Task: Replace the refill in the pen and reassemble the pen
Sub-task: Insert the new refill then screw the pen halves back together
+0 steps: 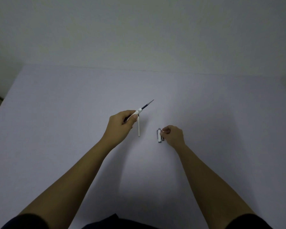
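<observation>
My left hand (122, 122) holds a white pen barrel (138, 111) above the table, with a dark refill (147, 104) sticking out of it and pointing up and to the right. A thin white refill (139, 126) lies on the table just right of that hand, running toward me. My right hand (172, 134) rests on the table with its fingertips pinched at a short white pen part with a metal clip (159, 135), which lies on the surface at the hand's left side.
A pale table (73, 129) fills the view, its far edge meeting a plain wall (139, 30). The table's left edge runs diagonally at the far left, with dark floor beyond it.
</observation>
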`<state>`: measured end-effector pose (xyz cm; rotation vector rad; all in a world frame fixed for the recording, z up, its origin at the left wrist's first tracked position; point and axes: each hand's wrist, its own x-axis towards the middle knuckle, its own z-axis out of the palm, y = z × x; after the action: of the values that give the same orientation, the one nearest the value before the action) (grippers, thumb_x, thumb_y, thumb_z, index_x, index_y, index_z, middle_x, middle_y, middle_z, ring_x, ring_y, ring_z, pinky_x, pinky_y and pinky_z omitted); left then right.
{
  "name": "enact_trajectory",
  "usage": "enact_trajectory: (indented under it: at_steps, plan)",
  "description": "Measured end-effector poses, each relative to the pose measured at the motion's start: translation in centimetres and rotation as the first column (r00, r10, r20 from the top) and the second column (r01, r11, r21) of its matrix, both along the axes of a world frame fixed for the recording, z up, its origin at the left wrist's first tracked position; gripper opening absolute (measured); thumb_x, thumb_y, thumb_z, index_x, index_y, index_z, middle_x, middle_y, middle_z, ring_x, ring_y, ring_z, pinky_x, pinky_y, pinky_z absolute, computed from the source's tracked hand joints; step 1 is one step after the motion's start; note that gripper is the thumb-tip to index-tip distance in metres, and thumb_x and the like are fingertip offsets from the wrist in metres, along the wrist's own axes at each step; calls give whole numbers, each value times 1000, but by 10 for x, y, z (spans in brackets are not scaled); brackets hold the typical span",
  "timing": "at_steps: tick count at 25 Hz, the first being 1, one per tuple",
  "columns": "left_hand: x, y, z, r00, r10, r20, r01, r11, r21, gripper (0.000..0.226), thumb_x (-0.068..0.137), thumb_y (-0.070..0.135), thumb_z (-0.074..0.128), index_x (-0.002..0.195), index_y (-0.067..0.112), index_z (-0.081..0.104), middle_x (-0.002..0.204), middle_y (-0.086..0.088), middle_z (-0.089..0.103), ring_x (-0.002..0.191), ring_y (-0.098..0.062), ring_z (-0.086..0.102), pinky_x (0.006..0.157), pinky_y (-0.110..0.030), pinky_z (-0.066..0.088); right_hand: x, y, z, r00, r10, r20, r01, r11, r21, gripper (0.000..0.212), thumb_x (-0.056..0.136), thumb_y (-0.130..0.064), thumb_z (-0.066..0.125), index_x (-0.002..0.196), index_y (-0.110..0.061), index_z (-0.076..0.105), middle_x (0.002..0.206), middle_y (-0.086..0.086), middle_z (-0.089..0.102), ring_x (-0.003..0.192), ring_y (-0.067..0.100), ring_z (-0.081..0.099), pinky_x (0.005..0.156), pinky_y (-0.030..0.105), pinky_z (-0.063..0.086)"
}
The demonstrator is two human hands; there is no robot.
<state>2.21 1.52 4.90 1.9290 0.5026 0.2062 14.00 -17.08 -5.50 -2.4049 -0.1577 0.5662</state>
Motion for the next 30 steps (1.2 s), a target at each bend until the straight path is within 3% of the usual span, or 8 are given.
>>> enact_trajectory:
  at_steps: [7, 10, 12, 14, 16, 19, 22, 30]
  plan:
    - [-2, -4, -1, 1000, -12, -20, 13, 1000, 14, 15, 91, 29, 51, 97, 28, 65, 79, 9, 65, 61, 6, 57, 56, -2, 42, -4, -4, 1, 999, -39, -7, 38, 999, -34, 21, 81, -13, 66, 100, -3, 68, 99, 16, 72, 96, 27, 64, 78, 25, 44]
    - [-7, -4, 0, 999, -22, -23, 23, 999, 46, 15, 91, 28, 51, 94, 27, 65, 79, 0, 66, 62, -2, 59, 57, -9, 44, -2, -4, 15, 982, -167, -85, 178, 975, 135, 24, 83, -13, 63, 105, -5, 68, 98, 11, 70, 85, 18, 61, 72, 20, 43]
    - [-12, -4, 0, 999, -44, -30, 46, 996, 79, 15, 91, 27, 52, 95, 27, 66, 80, -11, 67, 68, -21, 61, 63, -28, 48, -2, -5, 32, 940, -255, -227, 330, 853, 405, 20, 84, -12, 63, 103, -5, 67, 88, 7, 68, 75, 13, 58, 70, 21, 46]
    - [-18, -6, -1, 994, -95, -52, 101, 987, 125, 15, 91, 24, 52, 96, 24, 67, 79, -13, 66, 71, -29, 60, 65, -39, 50, -6, -6, 51, 883, -263, -388, 462, 630, 624, 15, 85, -10, 64, 100, -8, 65, 82, 2, 68, 73, 7, 63, 69, 17, 52]
    - [-22, -10, -1, 985, -156, -76, 167, 970, 174, 16, 91, 22, 53, 98, 22, 67, 74, -5, 64, 68, -24, 59, 64, -38, 47, -11, -9, 67, 850, -227, -474, 523, 457, 719, 16, 84, -8, 65, 101, -7, 63, 81, -1, 71, 73, 2, 68, 65, 12, 53]
    - [-24, -17, 1, 974, -213, -75, 225, 946, 232, 17, 91, 21, 51, 94, 22, 68, 66, 11, 57, 60, -6, 51, 59, -24, 40, -19, -11, 87, 846, -189, -498, 532, 335, 778, 9, 86, -5, 61, 94, -10, 62, 86, 0, 72, 78, 2, 70, 68, 12, 54]
    - [-25, -22, 4, 975, -211, -63, 220, 944, 246, 17, 91, 21, 51, 94, 21, 67, 64, 15, 55, 60, 1, 51, 56, -17, 36, -26, -12, 99, 857, -165, -488, 514, 315, 798, 9, 88, -4, 58, 93, -11, 61, 91, 2, 70, 81, 3, 70, 72, 12, 55]
    - [-31, -29, 15, 978, -208, -35, 210, 943, 258, 18, 91, 21, 51, 99, 20, 67, 63, 14, 54, 58, -5, 49, 56, -19, 36, -47, -7, 113, 894, -107, -434, 443, 349, 826, 8, 88, -7, 60, 93, -12, 61, 92, 2, 70, 83, 4, 70, 71, 11, 54]
